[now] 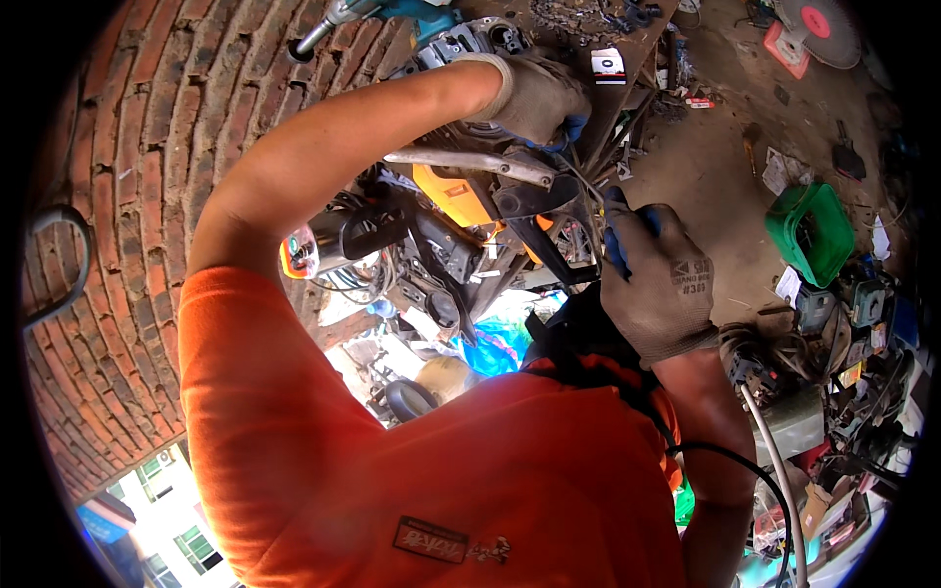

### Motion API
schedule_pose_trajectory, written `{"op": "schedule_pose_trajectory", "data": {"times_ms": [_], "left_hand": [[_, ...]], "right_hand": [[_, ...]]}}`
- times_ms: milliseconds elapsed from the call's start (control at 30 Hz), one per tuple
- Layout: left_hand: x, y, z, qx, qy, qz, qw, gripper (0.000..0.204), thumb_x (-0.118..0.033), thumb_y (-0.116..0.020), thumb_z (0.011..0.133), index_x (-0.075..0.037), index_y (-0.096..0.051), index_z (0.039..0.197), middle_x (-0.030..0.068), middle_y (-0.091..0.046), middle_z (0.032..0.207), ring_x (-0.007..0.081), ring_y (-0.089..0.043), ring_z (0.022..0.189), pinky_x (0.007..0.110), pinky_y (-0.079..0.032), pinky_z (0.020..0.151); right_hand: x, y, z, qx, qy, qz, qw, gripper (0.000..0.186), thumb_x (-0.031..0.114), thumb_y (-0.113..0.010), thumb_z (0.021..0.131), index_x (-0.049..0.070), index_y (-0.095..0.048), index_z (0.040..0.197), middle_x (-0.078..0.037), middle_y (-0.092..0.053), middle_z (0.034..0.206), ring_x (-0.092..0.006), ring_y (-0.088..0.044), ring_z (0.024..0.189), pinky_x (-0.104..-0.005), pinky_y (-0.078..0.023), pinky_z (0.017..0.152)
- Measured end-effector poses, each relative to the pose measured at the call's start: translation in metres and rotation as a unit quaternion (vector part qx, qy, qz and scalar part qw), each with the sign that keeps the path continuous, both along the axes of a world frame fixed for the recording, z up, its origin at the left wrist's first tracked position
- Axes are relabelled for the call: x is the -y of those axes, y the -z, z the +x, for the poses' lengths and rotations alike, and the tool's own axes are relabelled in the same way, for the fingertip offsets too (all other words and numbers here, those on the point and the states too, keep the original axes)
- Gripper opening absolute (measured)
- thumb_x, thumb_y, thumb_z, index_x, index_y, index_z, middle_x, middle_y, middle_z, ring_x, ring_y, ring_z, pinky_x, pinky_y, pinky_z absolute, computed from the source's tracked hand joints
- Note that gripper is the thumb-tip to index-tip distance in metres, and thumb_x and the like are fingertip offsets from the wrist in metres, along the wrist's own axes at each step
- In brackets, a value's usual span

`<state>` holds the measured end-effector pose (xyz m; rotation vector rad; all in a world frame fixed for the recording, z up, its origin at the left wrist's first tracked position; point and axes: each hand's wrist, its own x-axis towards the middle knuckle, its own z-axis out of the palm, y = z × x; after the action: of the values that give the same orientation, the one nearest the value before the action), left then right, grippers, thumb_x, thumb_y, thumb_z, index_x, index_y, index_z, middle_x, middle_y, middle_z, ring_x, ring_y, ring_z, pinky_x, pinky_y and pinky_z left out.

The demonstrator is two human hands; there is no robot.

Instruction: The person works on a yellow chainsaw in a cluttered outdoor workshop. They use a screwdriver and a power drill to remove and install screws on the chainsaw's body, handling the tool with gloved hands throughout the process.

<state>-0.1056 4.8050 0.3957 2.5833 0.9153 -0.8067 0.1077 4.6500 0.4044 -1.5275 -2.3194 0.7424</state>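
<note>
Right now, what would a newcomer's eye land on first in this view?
Most likely the bright orange shirt filling the lower middle, then the gloved left hand at top center and the gloved right hand right of center. The reddish brickwork along the left side and the green plastic tub toward the right edge stand out next.

The brown desk (635,39) bears a small white-and-black packet (608,66) and metal bits (569,15); the floor (706,167), a green bin (833,230).
</note>
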Motion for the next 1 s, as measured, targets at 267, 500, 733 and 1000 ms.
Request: {"op": "schedule_pose_trajectory", "data": {"times_ms": [267, 500, 733, 1000], "left_hand": [[0.007, 0.011, -0.007, -0.021, 0.041, 0.070, 0.996, 0.043, -0.022, -0.066, 0.077, -0.009, -0.066, 0.118, 0.0105, -0.063, 0.125, 0.0314, -0.055, 0.123, 0.045, -0.037, 0.110], [0.021, 0.003, -0.019, 0.024, 0.037, 0.086, 0.995, 0.047, -0.026, -0.067, 0.078, -0.008, -0.066, 0.121, 0.0115, -0.063, 0.126, 0.0314, -0.058, 0.121, 0.048, -0.033, 0.115], [-0.001, 0.012, -0.014, 0.037, -0.034, -0.006, 0.999, 0.039, -0.026, -0.073, 0.075, -0.011, -0.072, 0.111, 0.0093, -0.069, 0.113, 0.0299, -0.064, 0.109, 0.044, -0.045, 0.101], [-0.021, 0.007, -0.015, 0.051, -0.139, -0.157, 0.976, 0.046, -0.023, -0.075, 0.079, -0.018, -0.069, 0.125, 0.0094, -0.074, 0.104, 0.0260, -0.068, 0.094, 0.039, -0.054, 0.084]], "right_hand": [[-0.056, -0.079, -0.044, 0.163, -0.095, -0.164, 0.968, 0.043, 0.012, -0.069, 0.074, 0.007, -0.067, 0.117, -0.020, -0.066, 0.108, -0.0392, -0.067, 0.098, -0.0487, -0.053, 0.088], [-0.044, -0.074, 0.028, -0.047, -0.032, -0.035, 0.998, 0.031, 0.002, -0.073, 0.080, 0.001, -0.068, 0.112, -0.021, -0.068, 0.112, -0.0291, -0.069, 0.102, -0.0364, -0.054, 0.089], [-0.006, -0.034, 0.064, -0.351, 0.153, -0.270, 0.883, 0.034, -0.002, -0.065, 0.092, -0.007, -0.061, 0.126, -0.013, -0.069, 0.120, -0.0159, -0.066, 0.107, -0.0267, -0.051, 0.094], [-0.030, -0.032, 0.089, -0.318, 0.218, -0.320, 0.865, 0.043, -0.003, -0.065, 0.088, 0.001, -0.063, 0.131, 0.002, -0.064, 0.093, -0.0012, -0.045, 0.063, -0.0167, -0.036, 0.054]]}}
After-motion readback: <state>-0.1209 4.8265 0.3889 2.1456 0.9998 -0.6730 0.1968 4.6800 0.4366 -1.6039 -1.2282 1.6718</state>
